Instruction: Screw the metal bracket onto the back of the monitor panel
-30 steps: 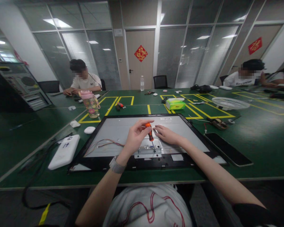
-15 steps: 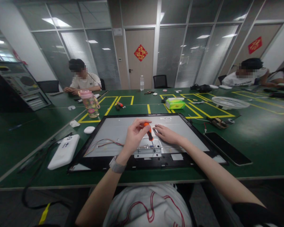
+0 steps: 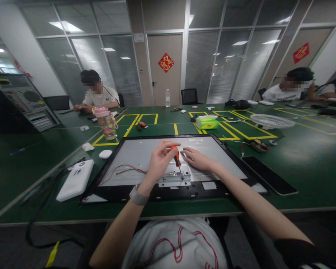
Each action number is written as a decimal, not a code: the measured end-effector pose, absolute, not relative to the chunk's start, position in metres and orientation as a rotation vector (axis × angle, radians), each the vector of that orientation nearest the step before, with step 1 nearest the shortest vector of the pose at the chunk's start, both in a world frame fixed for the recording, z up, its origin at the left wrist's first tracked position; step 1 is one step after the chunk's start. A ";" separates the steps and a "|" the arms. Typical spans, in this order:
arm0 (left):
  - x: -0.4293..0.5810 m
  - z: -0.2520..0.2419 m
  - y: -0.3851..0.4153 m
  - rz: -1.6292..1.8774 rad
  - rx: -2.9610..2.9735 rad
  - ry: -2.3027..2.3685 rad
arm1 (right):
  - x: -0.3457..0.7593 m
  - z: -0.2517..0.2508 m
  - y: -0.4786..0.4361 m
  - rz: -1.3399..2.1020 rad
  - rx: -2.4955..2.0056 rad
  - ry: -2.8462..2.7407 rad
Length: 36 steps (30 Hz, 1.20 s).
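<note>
My left hand [image 3: 161, 158] is closed around the handle of an orange and black screwdriver [image 3: 176, 157]. The screwdriver leans slightly, its shaft pointing down at a small metal bracket [image 3: 175, 179] near the front edge of a flat display panel [image 3: 131, 147]. Whether the tip sits in a screw is too small to tell. Fingers stretched out, my right hand [image 3: 197, 158] lies flat on the panel's grey back, just right of the screwdriver. Thin wires [image 3: 126, 167] run from the bracket towards the panel's left side.
Left of the panel lie a white power bank [image 3: 75, 179] and a flowered bottle [image 3: 106, 125]. A black phone [image 3: 268, 175] is at the right. Beyond are a green tissue pack [image 3: 207, 122] and a white fan grille [image 3: 272, 121]. People sit across the table.
My hands stay almost still, the left still on the screwdriver and the right on the panel. At the far right, a seated person's head has shifted slightly.
</note>
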State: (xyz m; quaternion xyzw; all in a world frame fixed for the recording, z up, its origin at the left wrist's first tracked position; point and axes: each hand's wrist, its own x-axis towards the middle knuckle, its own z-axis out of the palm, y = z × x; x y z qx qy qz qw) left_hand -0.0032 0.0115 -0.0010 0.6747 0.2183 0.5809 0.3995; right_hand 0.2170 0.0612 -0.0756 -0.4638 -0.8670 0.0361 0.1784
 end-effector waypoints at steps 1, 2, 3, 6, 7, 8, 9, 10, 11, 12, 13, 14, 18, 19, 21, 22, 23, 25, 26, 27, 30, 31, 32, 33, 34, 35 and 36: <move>-0.003 0.000 0.011 1.477 1.712 0.573 | 0.217 -0.076 0.061 0.104 -1.313 -2.453; -0.003 0.000 0.011 1.475 1.703 0.587 | 0.217 -0.076 0.061 0.105 -1.316 -2.452; -0.004 0.000 0.011 1.465 1.682 0.591 | 0.218 -0.077 0.062 0.107 -1.321 -2.451; -0.004 -0.004 0.013 1.410 1.599 0.546 | 0.218 -0.078 0.062 0.115 -1.336 -2.441; -0.004 -0.006 0.014 1.396 1.576 0.522 | 0.218 -0.078 0.062 0.118 -1.339 -2.437; -0.004 -0.008 0.014 1.383 1.559 0.500 | 0.219 -0.078 0.062 0.120 -1.339 -2.435; -0.003 -0.009 0.015 1.370 1.548 0.480 | 0.219 -0.078 0.062 0.123 -1.338 -2.434; -0.003 -0.009 0.015 1.359 1.540 0.462 | 0.219 -0.078 0.062 0.126 -1.335 -2.433; -0.003 -0.009 0.015 1.349 1.536 0.446 | 0.218 -0.077 0.062 0.128 -1.333 -2.433; -0.003 -0.009 0.015 1.340 1.537 0.437 | 0.218 -0.077 0.062 0.130 -1.330 -2.433; -0.003 -0.007 0.014 1.335 1.542 0.438 | 0.218 -0.077 0.062 0.131 -1.328 -2.433; -0.003 -0.006 0.013 1.334 1.555 0.451 | 0.218 -0.076 0.062 0.131 -1.326 -2.434; -0.003 0.000 0.010 1.388 1.639 0.571 | 0.218 -0.075 0.061 0.127 -1.322 -2.439; -0.003 0.000 0.010 1.405 1.655 0.598 | 0.218 -0.075 0.061 0.127 -1.320 -2.440; -0.003 -0.001 0.012 1.425 1.664 0.624 | 0.218 -0.076 0.061 0.128 -1.313 -2.441; -0.003 -0.002 0.013 1.427 1.653 0.617 | 0.218 -0.076 0.061 0.127 -1.310 -2.441; -0.003 -0.004 0.014 1.422 1.634 0.600 | 0.218 -0.077 0.062 0.126 -1.309 -2.440; -0.003 -0.007 0.016 1.400 1.590 0.554 | 0.219 -0.078 0.062 0.123 -1.313 -2.440; -0.003 -0.008 0.016 1.394 1.574 0.538 | 0.219 -0.078 0.063 0.121 -1.317 -2.439; -0.003 -0.008 0.016 1.395 1.570 0.534 | 0.219 -0.079 0.063 0.120 -1.321 -2.439; -0.004 -0.005 0.013 1.431 1.625 0.583 | 0.219 -0.079 0.063 0.117 -1.330 -2.437; -0.004 -0.003 0.012 1.442 1.649 0.604 | 0.219 -0.079 0.063 0.116 -1.333 -2.437; -0.004 -0.002 0.011 1.452 1.668 0.621 | 0.219 -0.079 0.063 0.116 -1.334 -2.436; -0.004 -0.002 0.011 1.459 1.684 0.631 | 0.219 -0.079 0.063 0.116 -1.336 -2.436; -0.004 -0.002 0.011 1.464 1.691 0.630 | 0.219 -0.079 0.063 0.117 -1.336 -2.435; -0.004 -0.003 0.012 1.466 1.687 0.618 | 0.219 -0.079 0.063 0.119 -1.337 -2.433; -0.005 -0.004 0.013 1.462 1.677 0.601 | 0.219 -0.079 0.063 0.120 -1.337 -2.431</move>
